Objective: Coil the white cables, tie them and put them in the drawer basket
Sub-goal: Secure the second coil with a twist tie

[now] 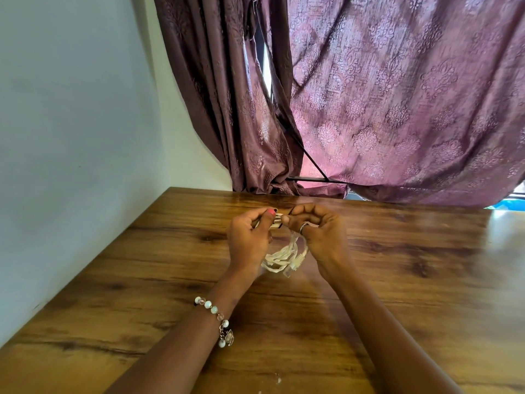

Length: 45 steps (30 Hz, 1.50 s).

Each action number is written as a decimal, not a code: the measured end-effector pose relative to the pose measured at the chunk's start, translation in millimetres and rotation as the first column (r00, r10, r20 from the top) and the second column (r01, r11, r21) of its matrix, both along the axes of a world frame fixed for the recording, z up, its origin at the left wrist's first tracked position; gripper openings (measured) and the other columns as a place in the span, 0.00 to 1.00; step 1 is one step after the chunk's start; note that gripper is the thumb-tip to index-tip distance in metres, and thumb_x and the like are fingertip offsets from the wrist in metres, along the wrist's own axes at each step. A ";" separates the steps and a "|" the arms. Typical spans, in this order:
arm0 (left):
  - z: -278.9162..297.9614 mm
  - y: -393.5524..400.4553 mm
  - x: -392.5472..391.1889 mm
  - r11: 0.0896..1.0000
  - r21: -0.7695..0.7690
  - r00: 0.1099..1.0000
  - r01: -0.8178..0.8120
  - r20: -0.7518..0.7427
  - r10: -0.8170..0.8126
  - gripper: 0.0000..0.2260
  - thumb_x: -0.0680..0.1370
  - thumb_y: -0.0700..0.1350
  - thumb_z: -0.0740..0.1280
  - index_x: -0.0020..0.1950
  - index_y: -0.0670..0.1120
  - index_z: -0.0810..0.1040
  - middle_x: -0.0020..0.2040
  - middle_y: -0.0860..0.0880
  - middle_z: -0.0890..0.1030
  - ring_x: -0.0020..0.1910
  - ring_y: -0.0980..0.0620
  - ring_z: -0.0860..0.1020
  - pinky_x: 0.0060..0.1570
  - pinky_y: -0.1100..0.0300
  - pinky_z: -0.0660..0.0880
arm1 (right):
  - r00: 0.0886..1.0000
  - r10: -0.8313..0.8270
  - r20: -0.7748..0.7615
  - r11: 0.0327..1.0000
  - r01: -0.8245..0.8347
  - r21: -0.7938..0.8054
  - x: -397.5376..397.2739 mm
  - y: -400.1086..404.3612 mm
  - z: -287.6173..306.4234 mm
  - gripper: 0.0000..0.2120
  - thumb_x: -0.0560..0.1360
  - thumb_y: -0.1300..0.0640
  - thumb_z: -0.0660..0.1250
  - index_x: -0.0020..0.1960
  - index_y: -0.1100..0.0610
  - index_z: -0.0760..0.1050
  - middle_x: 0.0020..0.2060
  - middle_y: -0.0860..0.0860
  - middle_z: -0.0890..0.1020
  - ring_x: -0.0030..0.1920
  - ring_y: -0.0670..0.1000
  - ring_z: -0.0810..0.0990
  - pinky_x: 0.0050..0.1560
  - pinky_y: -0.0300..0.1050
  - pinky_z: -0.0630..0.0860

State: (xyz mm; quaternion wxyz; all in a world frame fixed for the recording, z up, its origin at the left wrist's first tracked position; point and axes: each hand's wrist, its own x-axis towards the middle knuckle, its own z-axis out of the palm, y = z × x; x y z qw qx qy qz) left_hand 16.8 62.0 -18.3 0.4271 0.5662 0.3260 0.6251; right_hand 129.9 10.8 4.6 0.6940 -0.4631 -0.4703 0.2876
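Observation:
A coiled flat white cable hangs between both hands just above the wooden table, its clear plugs dangling at the lower right. My left hand grips the top of the coil, thumb pressed on the bundled strands. My right hand, with a ring on one finger, pinches a thin dark tie wrapped around the top of the bundle beside my left thumb. The upper half of the coil is hidden behind the fingers. No drawer basket shows in the head view.
A pale wall runs along the table's left edge. Purple patterned curtains hang behind the far edge. Small white specks lie on the near tabletop.

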 end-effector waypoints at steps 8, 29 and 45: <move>2.4 -3.7 0.4 0.998 -0.050 0.996 0.043 0.076 -0.039 0.05 0.77 0.39 0.68 0.49 0.46 0.82 0.38 0.47 0.83 0.29 0.60 0.76 0.26 0.65 0.72 | 0.998 0.042 0.044 0.999 -0.041 -0.018 0.4 -2.4 3.0 0.13 0.72 0.74 0.66 0.42 0.58 0.82 0.36 0.49 0.85 0.40 0.46 0.83 0.43 0.37 0.79; 4.6 -8.6 -1.5 0.995 0.069 0.997 0.072 -0.004 -0.072 0.08 0.76 0.42 0.69 0.46 0.56 0.82 0.43 0.51 0.85 0.44 0.53 0.83 0.43 0.56 0.79 | 0.998 0.055 0.040 0.984 -0.047 -0.172 -1.0 -11.9 18.6 0.04 0.71 0.72 0.69 0.43 0.67 0.82 0.35 0.59 0.85 0.35 0.50 0.83 0.36 0.37 0.79; 5.5 -7.6 -4.9 0.982 0.152 0.989 0.112 -0.107 -0.097 0.07 0.77 0.41 0.68 0.50 0.51 0.82 0.45 0.52 0.85 0.45 0.56 0.83 0.47 0.56 0.80 | 0.992 0.071 0.102 0.987 -0.055 -0.151 -0.1 -14.7 21.1 0.03 0.70 0.70 0.71 0.42 0.64 0.82 0.31 0.55 0.84 0.32 0.49 0.82 0.36 0.37 0.79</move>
